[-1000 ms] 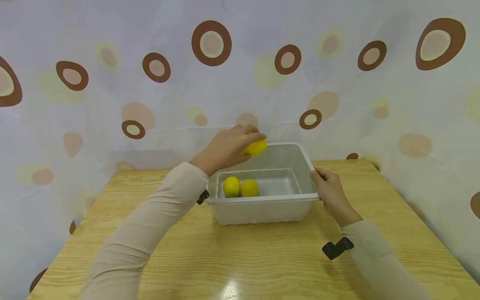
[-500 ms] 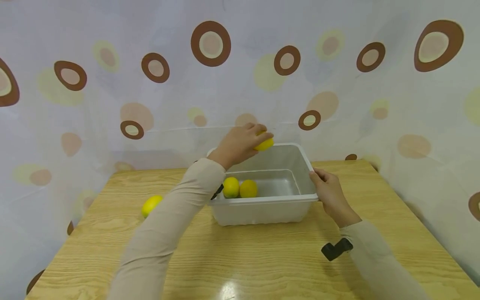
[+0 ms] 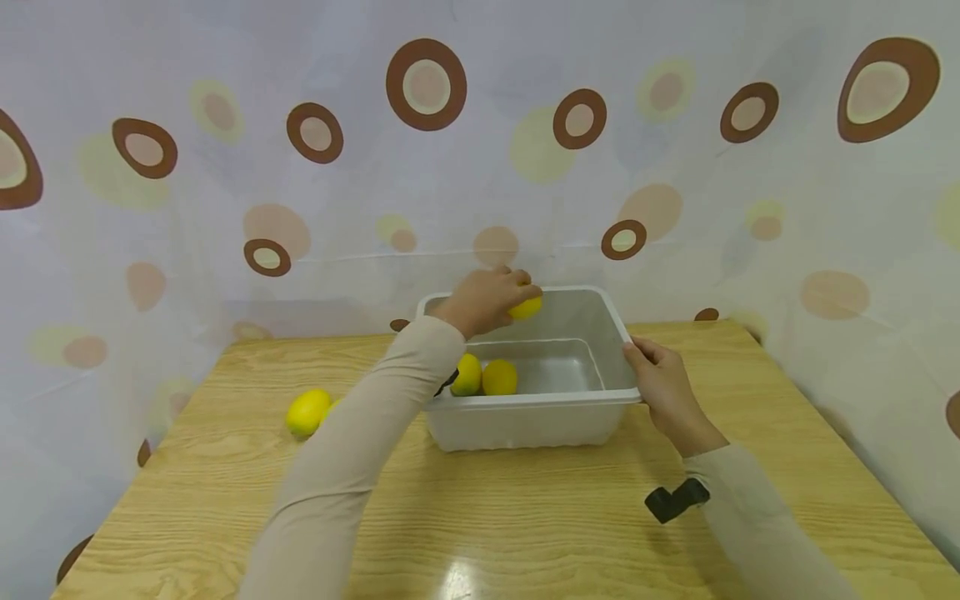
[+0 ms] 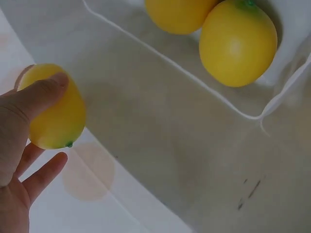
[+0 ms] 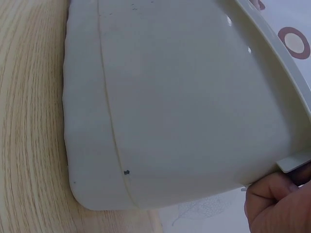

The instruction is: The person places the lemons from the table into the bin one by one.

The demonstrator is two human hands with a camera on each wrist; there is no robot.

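Partway: two round yellow lemons (image 3: pixel 500 377) inside a pale grey, rectangular plastic tub (image 3: pixel 525 427), a third in hand

The left hand (image 3: pixel 487 302), near the middle of the head view, has its fingers and thumb around the held lemon (image 3: pixel 527 308), a yellow oval fruit with a green tip. In the left wrist view the thumb lies across the fruit while two fingers stretch out below it. The right hand (image 3: pixel 663 387), right of centre, grips the tub's right rim with curled fingers.

The job looks partly done: two lemons lie side by side at the tub's left end, and the held one is not yet let go. At least two more sit left of centre on the light wood-grained table (image 3: pixel 480 508): a whole yellow lemon (image 3: pixel 308 412) and a partly covered yellow lemon (image 3: pixel 334 406) behind the beige left sleeve (image 3: pixel 360 450). The sleeve may hide others.

The held lemon hangs close to the tub's back rim, so that edge and the back wall seem the likeliest to be bumped. The forearm crosses the left rim; whether it touches cannot be told. The most room appears to be on the tub's bare floor, right of the pair. Behind the table, the white patterned cloth (image 3: pixel 555 200) limits reach toward the top of the frame.
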